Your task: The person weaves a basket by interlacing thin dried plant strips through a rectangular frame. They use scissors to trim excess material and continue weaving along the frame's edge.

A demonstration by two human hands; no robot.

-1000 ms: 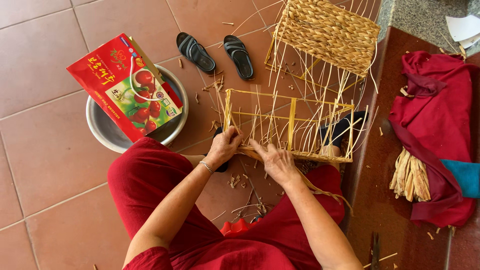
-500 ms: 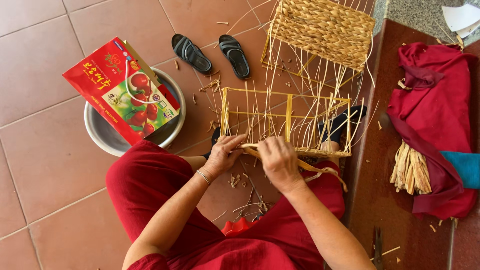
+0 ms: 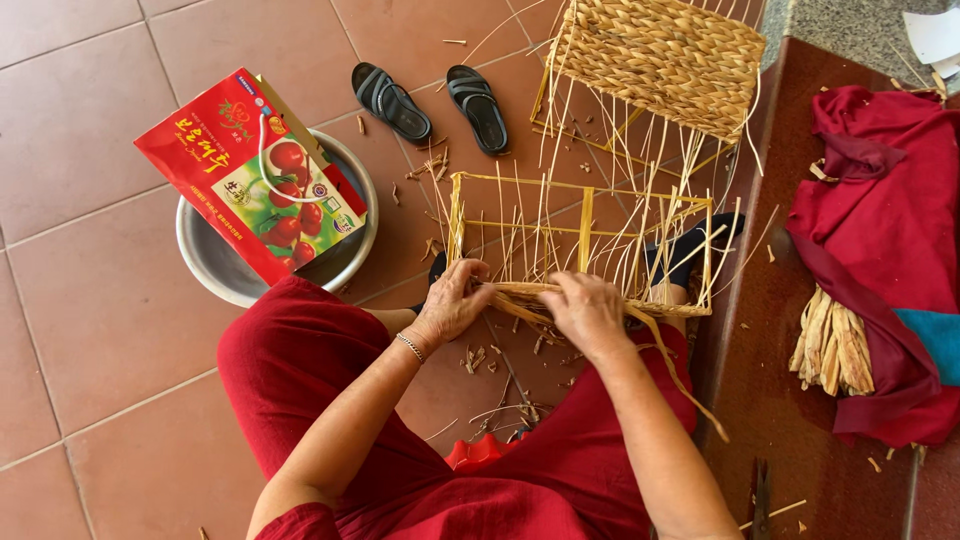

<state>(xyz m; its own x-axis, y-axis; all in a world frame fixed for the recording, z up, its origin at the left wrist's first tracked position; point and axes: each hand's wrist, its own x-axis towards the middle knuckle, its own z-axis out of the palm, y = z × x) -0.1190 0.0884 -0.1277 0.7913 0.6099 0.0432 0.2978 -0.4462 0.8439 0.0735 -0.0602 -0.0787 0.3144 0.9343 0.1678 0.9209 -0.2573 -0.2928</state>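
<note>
My left hand [image 3: 455,300] pinches the twisted straw strand [image 3: 520,292] at the near rim of the basket frame [image 3: 580,240], fingers curled tight around it. My right hand [image 3: 590,312] presses down on the same strand just beside it, fingers closed over the weave. The frame sits on the tile floor [image 3: 90,300] against my knees. 2 black sandals [image 3: 430,100] lie beyond it, and a red gift bag [image 3: 250,170] rests in a metal basin [image 3: 215,265] to my left
</note>
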